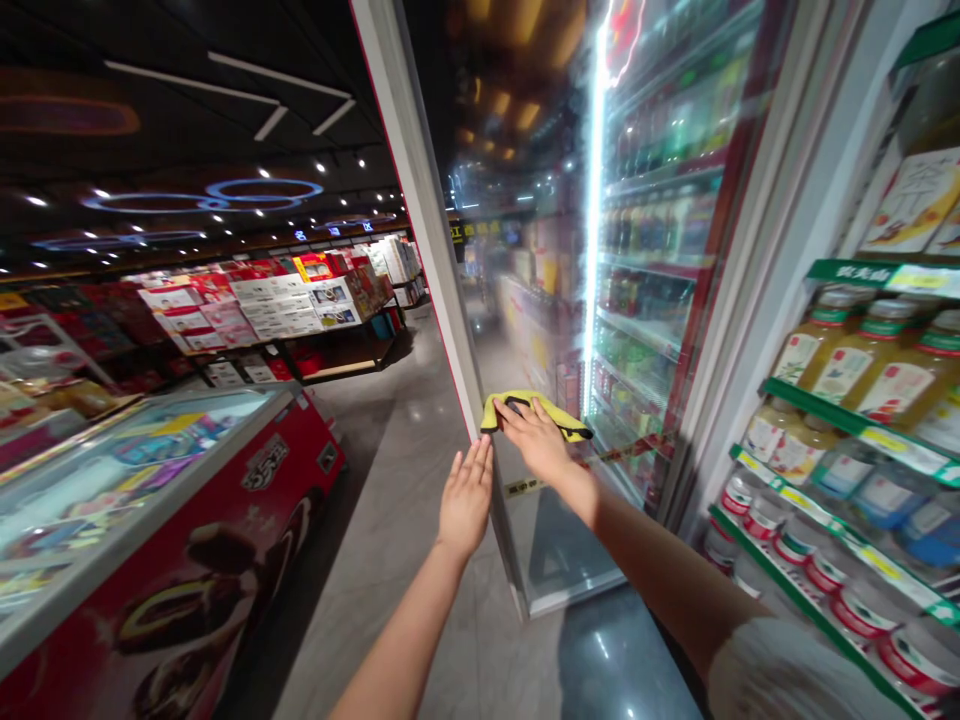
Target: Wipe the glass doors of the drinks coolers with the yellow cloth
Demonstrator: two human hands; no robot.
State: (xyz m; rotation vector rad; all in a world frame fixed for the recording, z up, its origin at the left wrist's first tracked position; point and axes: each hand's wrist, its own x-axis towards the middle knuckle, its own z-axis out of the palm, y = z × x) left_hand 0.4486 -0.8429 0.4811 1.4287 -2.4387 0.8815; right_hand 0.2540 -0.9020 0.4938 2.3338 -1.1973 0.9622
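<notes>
A yellow cloth (pixel 553 414) with dark edging lies bunched against the lower glass of an open refrigerator door (pixel 551 540). Pressing it to the pane near the frame is my right hand (pixel 534 436), its fingers laid over the cloth. My left hand (pixel 466 495) rests along the pale door frame (pixel 427 190), a little lower and to the left, with straight fingers and nothing held in them. The cloth hides part of the glass behind it, and the left palm cannot be seen.
A red ice cream freezer (pixel 300 480) stands to the left, on the grey floor (pixel 390 480). Close on the right are shelves (pixel 862 425) of bottled drinks and jars. Stacked boxes (pixel 292 310) fill a display farther back. Lit cooler shelves show through the glass.
</notes>
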